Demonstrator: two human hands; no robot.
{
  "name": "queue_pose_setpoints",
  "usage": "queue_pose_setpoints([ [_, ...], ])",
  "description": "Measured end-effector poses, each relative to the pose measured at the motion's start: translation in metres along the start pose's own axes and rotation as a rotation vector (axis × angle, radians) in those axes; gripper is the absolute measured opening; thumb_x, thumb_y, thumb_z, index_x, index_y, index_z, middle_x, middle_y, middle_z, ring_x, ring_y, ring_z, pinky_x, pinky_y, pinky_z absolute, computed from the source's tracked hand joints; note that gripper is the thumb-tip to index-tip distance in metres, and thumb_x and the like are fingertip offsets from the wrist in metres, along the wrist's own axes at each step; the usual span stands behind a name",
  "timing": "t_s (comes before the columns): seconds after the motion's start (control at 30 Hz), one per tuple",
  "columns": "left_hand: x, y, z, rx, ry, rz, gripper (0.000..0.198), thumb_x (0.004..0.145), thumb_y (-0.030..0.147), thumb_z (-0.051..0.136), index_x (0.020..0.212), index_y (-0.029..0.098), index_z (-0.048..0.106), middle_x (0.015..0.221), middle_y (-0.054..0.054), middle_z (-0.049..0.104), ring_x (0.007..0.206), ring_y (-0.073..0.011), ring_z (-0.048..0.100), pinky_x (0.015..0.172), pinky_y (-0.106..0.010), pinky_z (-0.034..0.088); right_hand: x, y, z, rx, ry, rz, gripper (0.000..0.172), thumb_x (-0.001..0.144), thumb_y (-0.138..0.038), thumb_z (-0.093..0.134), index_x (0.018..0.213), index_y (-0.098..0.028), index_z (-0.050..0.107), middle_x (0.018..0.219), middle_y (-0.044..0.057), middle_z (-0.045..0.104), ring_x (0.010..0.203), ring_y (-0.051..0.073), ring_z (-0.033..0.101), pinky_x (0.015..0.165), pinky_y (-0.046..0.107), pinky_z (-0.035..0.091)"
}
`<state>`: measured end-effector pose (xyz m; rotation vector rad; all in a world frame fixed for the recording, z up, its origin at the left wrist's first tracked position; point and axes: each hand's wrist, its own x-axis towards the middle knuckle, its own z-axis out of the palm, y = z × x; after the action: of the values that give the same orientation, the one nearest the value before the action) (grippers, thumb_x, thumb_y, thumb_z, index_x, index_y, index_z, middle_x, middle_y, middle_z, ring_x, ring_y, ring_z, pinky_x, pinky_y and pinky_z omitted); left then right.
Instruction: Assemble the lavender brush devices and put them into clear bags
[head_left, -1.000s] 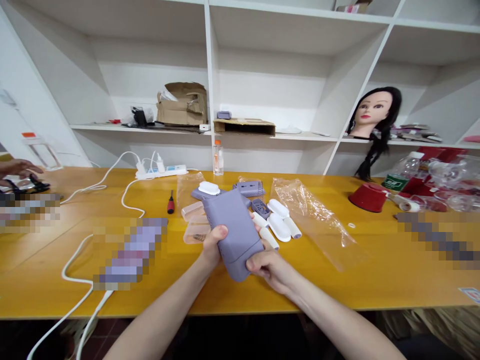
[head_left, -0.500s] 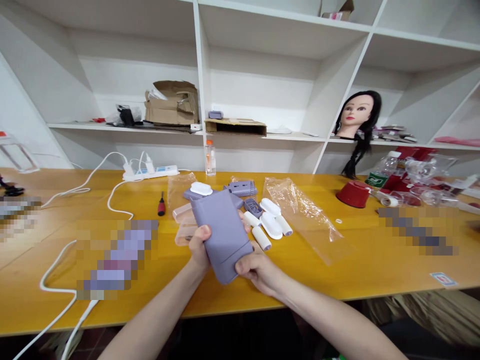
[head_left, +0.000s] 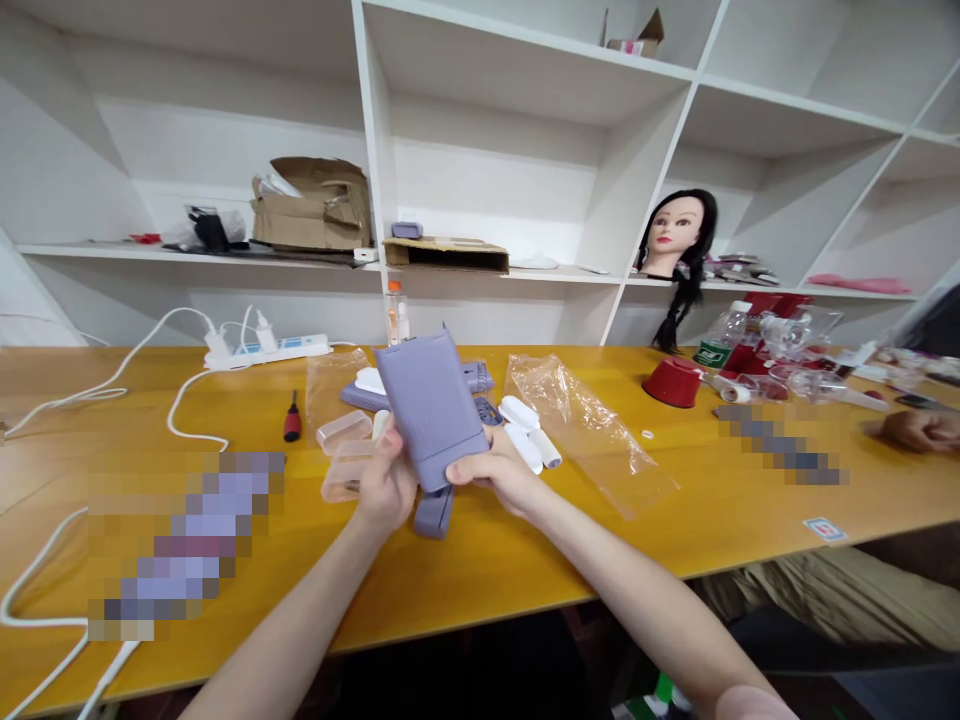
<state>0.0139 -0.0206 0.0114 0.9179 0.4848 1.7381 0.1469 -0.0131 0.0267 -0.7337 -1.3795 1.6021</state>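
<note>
A flat purple plastic case is held tilted above the table between both my hands. My left hand is closed around its left side. My right hand grips the lower right corner, thumb on the front face and the other fingers hidden behind. Below the case a purple piece juts out; whether it is attached I cannot tell. Behind and to the right lie white oval parts, a white cylinder and a purple ribbed part. Small clear plastic boxes sit left of my left hand.
A red-handled screwdriver lies to the left, near a white power strip with cables. Clear plastic film spreads to the right. Farther right are a red cup, a bottle and another person's hand.
The case has been raised and brought more upright, and a purple piece now shows beneath it. My view has turned to the right, bringing another person's hand into sight.
</note>
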Motion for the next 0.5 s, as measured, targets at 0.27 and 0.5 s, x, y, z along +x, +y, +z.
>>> queue_pose_setpoints([
  [0.27,-0.009,0.0,0.005,-0.003,-0.215,-0.264,0.061,0.055,0.059,0.064,0.099,0.018,0.062,0.105,-0.012,0.066,0.103,-0.0367,0.056,0.083,-0.05,0.048,-0.003,0.018,-0.006,-0.021,-0.113,0.081,0.025,0.047,-0.022,0.076,0.062,-0.015,0.058,0.052,-0.006,0.047,0.047,0.006,0.036,0.045,0.02,0.028],
  [0.5,-0.006,-0.006,0.0,-0.004,-0.193,-0.375,0.059,0.049,0.07,0.06,0.077,0.019,0.063,0.087,-0.012,0.069,0.097,-0.0355,0.059,0.079,-0.048,0.05,-0.007,0.025,-0.005,0.048,-0.123,0.069,0.03,0.046,-0.021,0.078,0.066,-0.015,0.057,0.063,-0.003,0.055,0.059,0.01,0.047,0.054,0.023,0.039],
])
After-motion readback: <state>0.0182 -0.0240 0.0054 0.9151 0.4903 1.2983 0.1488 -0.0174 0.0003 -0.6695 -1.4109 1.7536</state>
